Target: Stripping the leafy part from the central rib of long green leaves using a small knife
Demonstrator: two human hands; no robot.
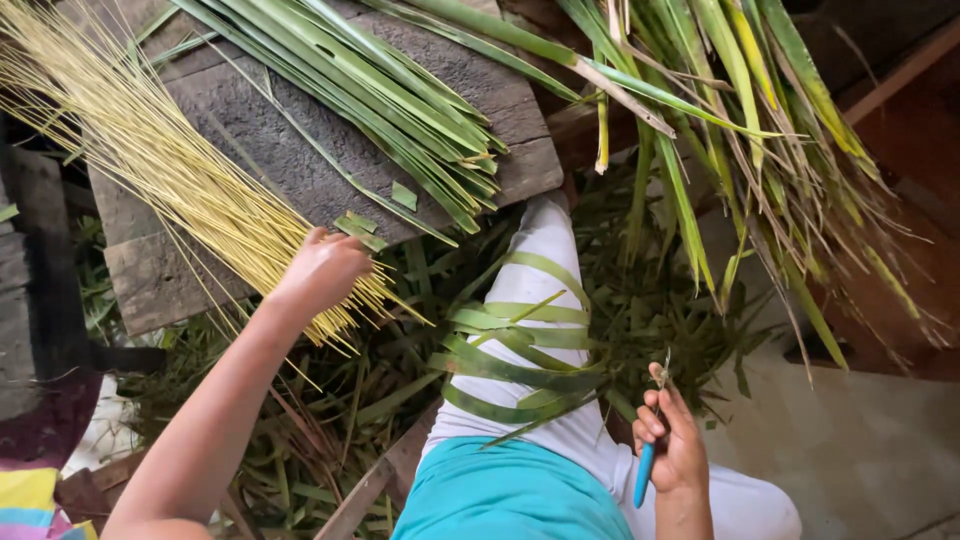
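Left hand (322,268) resting on bundle of pale yellow leaf ribs (150,150), fingers curled over its ends on grey wooden counter (290,150), green leaf strips (515,355) draped across white-trousered knee (550,250), right hand (672,440) fingers closed around blue-handled knife (645,470).

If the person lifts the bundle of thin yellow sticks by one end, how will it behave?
The yellow sticks look thin and loose, not tied, so they would probably fan apart and some would slip out. They seem light. The left hand rests on their ends, near the wooden board.
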